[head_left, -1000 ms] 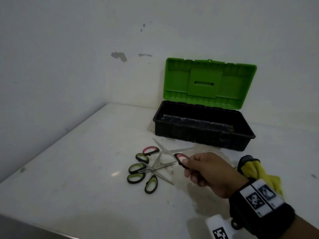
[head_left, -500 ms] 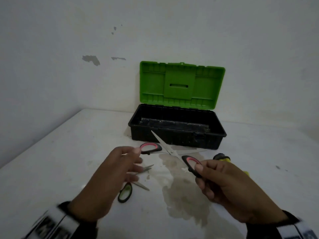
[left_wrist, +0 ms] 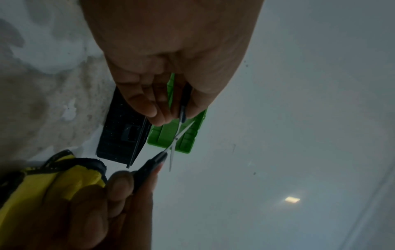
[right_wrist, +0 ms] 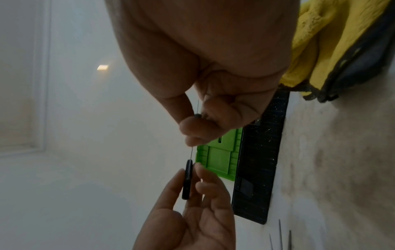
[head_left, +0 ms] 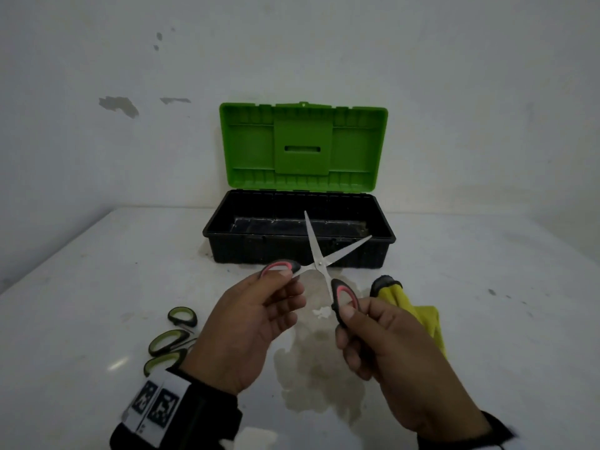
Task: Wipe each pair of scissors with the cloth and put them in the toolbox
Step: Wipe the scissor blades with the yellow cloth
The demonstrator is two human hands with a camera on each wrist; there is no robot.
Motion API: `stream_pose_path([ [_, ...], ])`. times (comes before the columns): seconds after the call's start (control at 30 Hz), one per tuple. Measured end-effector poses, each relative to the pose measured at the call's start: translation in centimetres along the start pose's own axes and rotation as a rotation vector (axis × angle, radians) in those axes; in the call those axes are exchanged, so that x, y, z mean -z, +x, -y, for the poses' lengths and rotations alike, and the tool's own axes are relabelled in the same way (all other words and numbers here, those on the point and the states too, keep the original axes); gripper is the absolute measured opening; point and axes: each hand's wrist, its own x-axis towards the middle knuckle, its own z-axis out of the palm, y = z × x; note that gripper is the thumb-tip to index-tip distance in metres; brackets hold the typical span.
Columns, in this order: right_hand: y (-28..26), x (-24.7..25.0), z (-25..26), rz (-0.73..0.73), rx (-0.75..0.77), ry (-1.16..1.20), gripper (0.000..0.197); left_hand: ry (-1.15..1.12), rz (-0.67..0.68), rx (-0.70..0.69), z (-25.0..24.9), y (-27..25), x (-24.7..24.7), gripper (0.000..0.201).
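Both hands hold one pair of pink-and-black scissors (head_left: 319, 264) in the air, blades spread open and pointing at the toolbox. My left hand (head_left: 279, 284) pinches the left handle loop (head_left: 280, 267); my right hand (head_left: 349, 315) pinches the right loop (head_left: 344, 295). The black toolbox (head_left: 227, 245) stands behind with its green lid (head_left: 303, 147) raised; it looks empty. The yellow cloth (head_left: 422, 319) lies on the table right of my right hand. In the left wrist view the scissors (left_wrist: 177, 135) cross before the toolbox (left_wrist: 119, 138). The right wrist view shows one handle (right_wrist: 187, 179) edge-on.
Green-handled scissors (head_left: 168, 341) lie on the white table (head_left: 97, 271) at the left, partly hidden by my left wrist. A damp brownish stain (head_left: 321, 378) spreads between my hands. Walls close off the back and left.
The scissors have been lifted off the table. My left hand came in and took the left handle, and the blades now stand spread in front of the toolbox.
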Motion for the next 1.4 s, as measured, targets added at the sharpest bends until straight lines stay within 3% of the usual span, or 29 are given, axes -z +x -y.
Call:
stream_pose_path([
  [0.23,0.0,-0.3,-0.5,-0.009,0.016,-0.063,0.020,-0.178,0.064,0.024,0.8,0.1,-1.2,0.024],
  [0.37,-0.6,0.8,0.4,-0.009,-0.028,-0.191,0.032,-0.257,0.062,0.035,1.1,0.3,-1.6,0.027],
  [0.47,-0.8,3.8,1.2,-0.179,-0.012,-0.457,0.035,-0.288,0.034,0.037,1.3,0.7,-1.9,0.026],
  [0.57,-0.6,8.0,1.5,-0.353,0.006,-0.914,0.031,-0.307,0.024,0.035,1.6,1.0,-2.0,0.028],
  [0.63,-0.4,10.1,1.6,-0.366,-0.080,-1.129,0.032,-0.312,0.021,0.035,1.9,1.1,-2.1,0.028],
  [0.73,0.6,11.9,1.4,-0.348,-0.145,-1.245,0.048,-0.311,0.025,0.042,2.4,1.2,-2.2,0.027],
  [0.93,2.3,11.9,0.1,-0.209,-0.151,-1.253,0.038,-0.320,0.032,0.043,2.5,0.8,-2.6,0.026],
  [1.1,2.0,12.3,0.5,-0.371,-0.062,-1.166,0.030,-0.294,0.016,0.024,2.1,0.3,-2.6,0.024],
  [1.23,0.3,10.9,2.8,-0.515,0.203,-0.859,0.023,-0.265,0.027,0.023,1.9,0.0,-2.6,0.024],
  [1.33,0.0,9.3,4.0,-0.503,0.338,-0.533,0.021,-0.254,0.047,0.029,1.8,-0.4,-3.0,0.024],
  [1.4,0.1,8.2,4.2,-0.462,0.385,-0.470,0.021,-0.257,0.064,0.030,1.6,-0.8,-3.2,0.025],
])
